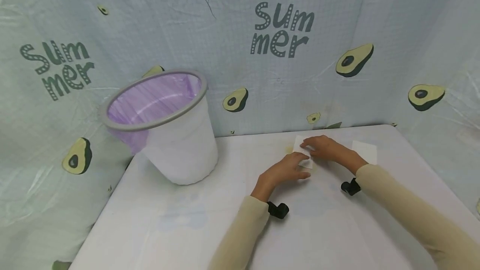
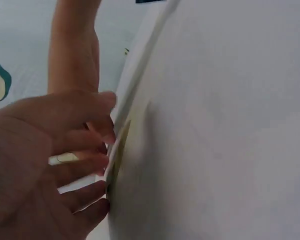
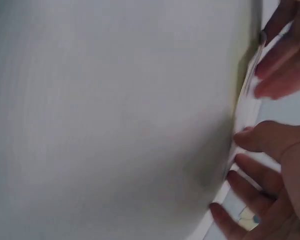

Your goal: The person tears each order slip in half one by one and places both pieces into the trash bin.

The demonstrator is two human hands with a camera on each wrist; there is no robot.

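On the white table lies a small white paper sheet (image 1: 298,148), partly covered by both hands. My left hand (image 1: 286,169) is at its near left side, fingers loosely extended with the fingertips on the sheet and the thumb apart from it. From the far right, my right hand (image 1: 326,148) reaches over, its spread fingertips touching the sheet's upper part. In the right wrist view the sheet (image 3: 247,95) appears nearly edge-on, slightly raised along one side, with the fingers of the right hand (image 3: 280,185) along it. A second white paper piece (image 1: 365,151) lies behind the right wrist.
A white bin (image 1: 183,145) with a grey rim and purple liner stands at the table's left back. Behind the table (image 1: 180,236) hangs a pale curtain (image 1: 285,86) printed with avocados and lettering. Yellowish marks show on the cloth around the sheet.
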